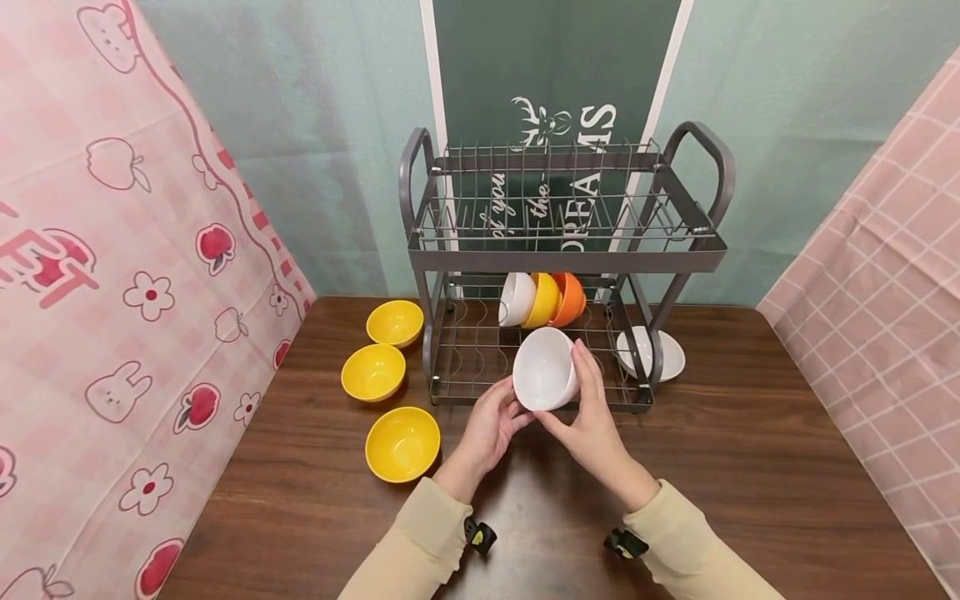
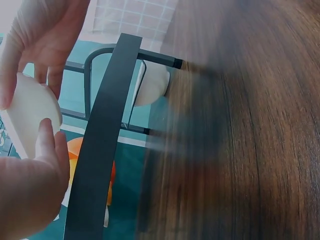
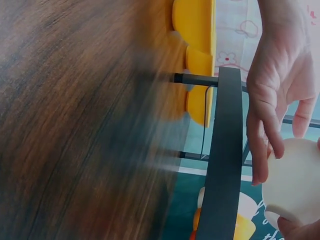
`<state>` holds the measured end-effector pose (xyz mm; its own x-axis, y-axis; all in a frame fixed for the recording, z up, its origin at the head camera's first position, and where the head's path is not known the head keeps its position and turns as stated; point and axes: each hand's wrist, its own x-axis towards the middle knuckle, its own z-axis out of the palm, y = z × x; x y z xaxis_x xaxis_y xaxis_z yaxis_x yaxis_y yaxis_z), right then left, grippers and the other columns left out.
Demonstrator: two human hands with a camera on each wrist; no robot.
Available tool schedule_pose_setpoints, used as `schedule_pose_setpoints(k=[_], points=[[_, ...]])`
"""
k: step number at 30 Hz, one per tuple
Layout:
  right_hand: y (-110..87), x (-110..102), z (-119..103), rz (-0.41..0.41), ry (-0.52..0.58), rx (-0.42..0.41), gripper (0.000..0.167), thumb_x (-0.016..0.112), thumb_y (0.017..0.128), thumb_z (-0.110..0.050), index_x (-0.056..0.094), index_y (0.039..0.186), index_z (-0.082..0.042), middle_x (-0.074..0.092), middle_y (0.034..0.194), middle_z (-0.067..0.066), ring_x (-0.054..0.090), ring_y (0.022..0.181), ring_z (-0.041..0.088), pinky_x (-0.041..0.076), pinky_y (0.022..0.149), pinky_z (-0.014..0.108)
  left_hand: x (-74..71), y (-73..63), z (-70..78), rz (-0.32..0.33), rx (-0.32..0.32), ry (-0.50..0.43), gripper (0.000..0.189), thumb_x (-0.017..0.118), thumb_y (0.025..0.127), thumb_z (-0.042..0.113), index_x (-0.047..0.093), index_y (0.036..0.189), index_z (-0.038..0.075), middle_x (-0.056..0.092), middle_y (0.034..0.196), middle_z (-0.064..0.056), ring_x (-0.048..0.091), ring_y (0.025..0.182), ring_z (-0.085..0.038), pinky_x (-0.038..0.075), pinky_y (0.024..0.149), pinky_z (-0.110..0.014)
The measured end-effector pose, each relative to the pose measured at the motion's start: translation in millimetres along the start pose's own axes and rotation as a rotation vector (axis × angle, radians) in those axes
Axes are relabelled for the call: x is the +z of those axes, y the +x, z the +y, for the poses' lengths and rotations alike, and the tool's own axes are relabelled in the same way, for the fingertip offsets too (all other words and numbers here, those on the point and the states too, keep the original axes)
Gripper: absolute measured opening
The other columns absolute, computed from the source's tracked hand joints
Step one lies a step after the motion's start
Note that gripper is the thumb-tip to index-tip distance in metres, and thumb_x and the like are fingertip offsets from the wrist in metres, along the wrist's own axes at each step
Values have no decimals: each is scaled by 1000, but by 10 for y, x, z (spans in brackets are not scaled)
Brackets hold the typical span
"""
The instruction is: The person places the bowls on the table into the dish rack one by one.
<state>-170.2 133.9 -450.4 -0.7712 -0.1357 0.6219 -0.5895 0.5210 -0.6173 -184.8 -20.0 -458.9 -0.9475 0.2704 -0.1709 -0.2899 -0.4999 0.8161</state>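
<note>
A white bowl [image 1: 542, 371] is held tilted above the front of the rack's lower tier, its hollow facing toward me and left. My right hand [image 1: 596, 437] grips it, thumb at the lower rim and fingers along the right side. My left hand [image 1: 487, 429] is at the bowl's left and underside, its rather straight fingers touching it. In the left wrist view, fingertips of the left hand [image 2: 32, 192] meet the bowl's [image 2: 32, 112] outer wall. On the lower tier, a white bowl [image 1: 516, 300], a yellow bowl [image 1: 543, 300] and an orange bowl [image 1: 572, 298] stand on edge, nested in a row.
The dark two-tier dish rack [image 1: 566, 260] stands at the table's back, with wire slots on both tiers. Left of it sit three yellow bowls, the nearest one [image 1: 402, 446] being largest. A white dish [image 1: 667, 357] lies by the rack's right leg. Patterned cloths [image 1: 150, 292] hang around the wooden table [image 1: 750, 467].
</note>
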Motion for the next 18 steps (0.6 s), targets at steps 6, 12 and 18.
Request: schedule_pose_setpoints(k=[6, 12, 18], points=[[48, -25, -5, 21, 18, -25, 102, 84, 58, 1, 27, 144, -2, 27, 147, 21, 31, 132, 35, 19, 107, 7, -3, 8, 5, -32, 1, 82, 50, 36, 99, 29, 36, 138, -2, 45, 139, -20, 56, 115, -18, 49, 94, -36], [68, -40, -25, 20, 23, 3, 106, 85, 55, 2, 28, 144, -4, 29, 148, 20, 31, 132, 36, 19, 107, 6, 3, 5, 44, -37, 20, 111, 48, 33, 100, 26, 37, 136, -6, 47, 135, -23, 60, 105, -14, 52, 88, -32], [101, -79, -15, 27, 1, 3, 106, 85, 55, 1, 29, 144, -6, 30, 148, 20, 33, 132, 36, 19, 106, 6, -40, 14, 109, 12, 96, 238, 45, 38, 98, 19, 37, 134, -7, 50, 127, -27, 61, 99, -16, 53, 85, -30]])
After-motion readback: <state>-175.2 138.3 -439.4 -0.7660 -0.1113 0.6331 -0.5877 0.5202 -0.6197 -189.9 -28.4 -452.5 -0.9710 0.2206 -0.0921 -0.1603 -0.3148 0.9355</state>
